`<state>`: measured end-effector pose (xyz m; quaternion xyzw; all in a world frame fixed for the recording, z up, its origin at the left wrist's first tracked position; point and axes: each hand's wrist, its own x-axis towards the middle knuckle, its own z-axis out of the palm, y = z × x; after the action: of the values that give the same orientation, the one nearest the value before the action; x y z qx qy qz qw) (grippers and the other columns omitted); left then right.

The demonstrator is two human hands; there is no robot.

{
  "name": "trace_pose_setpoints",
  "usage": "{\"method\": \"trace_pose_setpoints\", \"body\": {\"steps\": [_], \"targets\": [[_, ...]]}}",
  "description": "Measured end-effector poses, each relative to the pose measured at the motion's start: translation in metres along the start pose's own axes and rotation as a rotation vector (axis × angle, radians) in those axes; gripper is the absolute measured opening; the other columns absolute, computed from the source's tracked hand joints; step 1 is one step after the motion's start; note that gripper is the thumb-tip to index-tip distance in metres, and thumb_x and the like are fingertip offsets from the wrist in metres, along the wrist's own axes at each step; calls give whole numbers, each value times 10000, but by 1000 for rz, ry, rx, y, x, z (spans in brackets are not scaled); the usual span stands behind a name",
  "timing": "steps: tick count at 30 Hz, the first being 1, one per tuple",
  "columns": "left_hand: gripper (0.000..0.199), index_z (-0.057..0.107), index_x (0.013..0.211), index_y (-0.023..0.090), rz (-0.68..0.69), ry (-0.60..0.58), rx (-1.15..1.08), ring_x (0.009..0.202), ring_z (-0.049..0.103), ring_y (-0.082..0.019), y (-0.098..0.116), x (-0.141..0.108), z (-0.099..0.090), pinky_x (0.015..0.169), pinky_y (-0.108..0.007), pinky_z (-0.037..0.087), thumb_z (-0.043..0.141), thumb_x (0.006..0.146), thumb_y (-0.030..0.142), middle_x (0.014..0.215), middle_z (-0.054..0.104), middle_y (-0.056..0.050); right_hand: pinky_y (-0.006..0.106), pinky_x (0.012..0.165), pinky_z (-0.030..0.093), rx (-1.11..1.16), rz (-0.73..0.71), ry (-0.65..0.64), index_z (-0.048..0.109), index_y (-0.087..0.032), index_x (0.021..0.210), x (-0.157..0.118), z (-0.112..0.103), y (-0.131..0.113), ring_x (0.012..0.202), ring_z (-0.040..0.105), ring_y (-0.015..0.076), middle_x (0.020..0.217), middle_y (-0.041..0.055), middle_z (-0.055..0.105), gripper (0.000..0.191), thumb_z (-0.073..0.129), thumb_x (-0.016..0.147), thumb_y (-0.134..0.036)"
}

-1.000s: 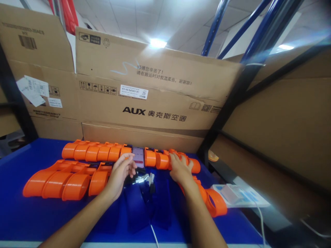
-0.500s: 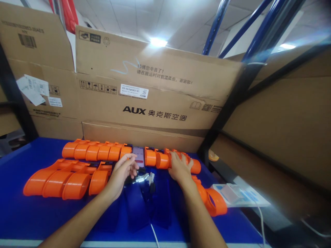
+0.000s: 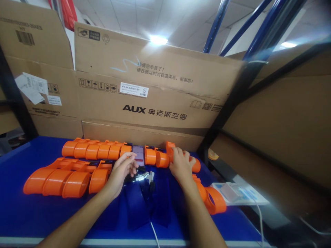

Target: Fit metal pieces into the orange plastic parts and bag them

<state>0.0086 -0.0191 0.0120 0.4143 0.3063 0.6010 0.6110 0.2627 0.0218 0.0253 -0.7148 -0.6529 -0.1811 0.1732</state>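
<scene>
In the back row, my right hand (image 3: pixel 182 165) is closed around an orange plastic ring-shaped piece (image 3: pixel 170 147), whose end sticks up above the pieces beside it. My fingers hide most of it. Loosely curled, my left hand (image 3: pixel 124 168) hovers in front of a phone (image 3: pixel 138 155) with its screen lit; no object shows in its fingers. Just right of that hand lie small silvery metal parts (image 3: pixel 144 176) with black ends. Dark blue flat pieces (image 3: pixel 136 206) lie between my forearms, their kind unclear.
Several more orange ring pieces (image 3: pixel 74 182) stand in rows on the blue tabletop (image 3: pixel 15 165). A printed cardboard sheet (image 3: pixel 155 93) walls the back. At right are a black rack post (image 3: pixel 219 124), a white board (image 3: pixel 240 193) and a white cable (image 3: pixel 260 220).
My right hand has shifted slightly, and the orange piece at its fingers has tipped up higher. My left hand stays in about the same place.
</scene>
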Motion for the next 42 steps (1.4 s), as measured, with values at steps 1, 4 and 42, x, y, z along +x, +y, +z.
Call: {"method": "trace_pose_setpoints", "body": {"steps": [1, 4, 42], "targets": [[356, 627, 1083, 185, 0, 1, 2, 590, 577, -129, 0, 0, 0, 534, -240, 411, 699, 856, 449, 780, 655, -23, 555, 1016, 248, 22, 9, 27, 483, -230, 1403, 0, -2, 1, 1214, 402, 346, 1417, 128, 544, 585, 542, 826, -151], [344, 628, 1072, 184, 1, -1, 4, 593, 577, -129, 0, 0, 0, 535, -240, 413, 699, 859, 444, 780, 655, -24, 548, 993, 270, 116, 48, 134, 463, -229, 1413, 2, -7, 2, 1199, 410, 350, 1445, 127, 520, 613, 571, 812, -179], [455, 718, 801, 105, -212, 151, -123, 594, 685, -204, 7, -2, 8, 539, -273, 490, 728, 767, 558, 757, 742, -107, 267, 706, 430, 557, -593, -551, 693, -193, 868, -17, -21, -37, 810, 664, 199, 902, 74, 745, 400, 426, 1049, -430]]}}
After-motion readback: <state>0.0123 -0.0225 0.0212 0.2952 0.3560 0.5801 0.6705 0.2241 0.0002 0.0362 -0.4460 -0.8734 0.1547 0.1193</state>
